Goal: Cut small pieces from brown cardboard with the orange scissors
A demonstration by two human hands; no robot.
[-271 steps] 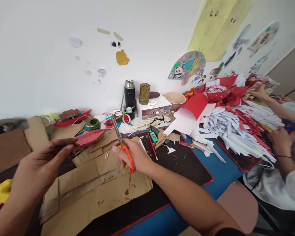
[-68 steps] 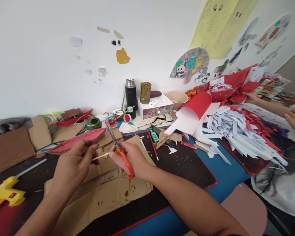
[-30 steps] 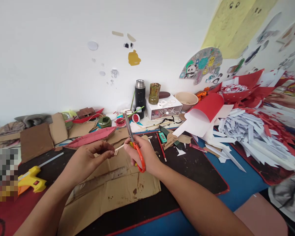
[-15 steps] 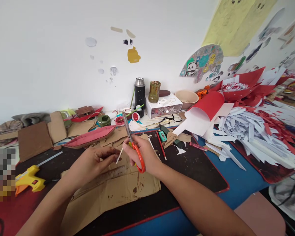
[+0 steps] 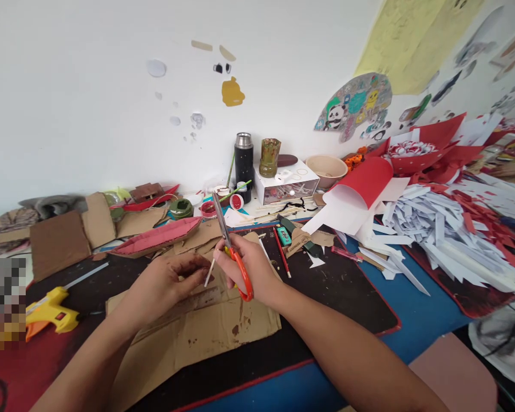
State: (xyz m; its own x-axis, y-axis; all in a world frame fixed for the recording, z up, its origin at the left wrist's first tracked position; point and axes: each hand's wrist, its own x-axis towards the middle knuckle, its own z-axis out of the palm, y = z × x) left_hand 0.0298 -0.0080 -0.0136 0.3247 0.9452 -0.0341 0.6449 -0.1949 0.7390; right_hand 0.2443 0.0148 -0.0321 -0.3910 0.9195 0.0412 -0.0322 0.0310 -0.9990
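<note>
My right hand [image 5: 251, 266] is closed around scissors [image 5: 236, 257] with orange-red handles and a bit of yellow inside. Their metal blades point up and away, nearly together. Facing it, my left hand [image 5: 169, 286] pinches a short, thin white stick [image 5: 209, 273] between stained fingertips. The stick stands at a tilt just left of the scissor handles. Below both hands lies a sheet of brown cardboard [image 5: 206, 335] with dark brown smears. Just beyond the left hand rests a pink boat-shaped cardboard piece [image 5: 158, 236].
A yellow glue gun [image 5: 54, 312] lies at the left. Behind are a black flask [image 5: 244, 157], a white box [image 5: 285, 186], paint pots [image 5: 181, 209] and a beige bowl [image 5: 326, 169]. A red pencil [image 5: 282, 252] lies right of my hands, with white paper strips [image 5: 424, 223] heaped farther right.
Both hands keep almost the same pose, with the scissors and the white stick still held. The view has shifted very slightly.
</note>
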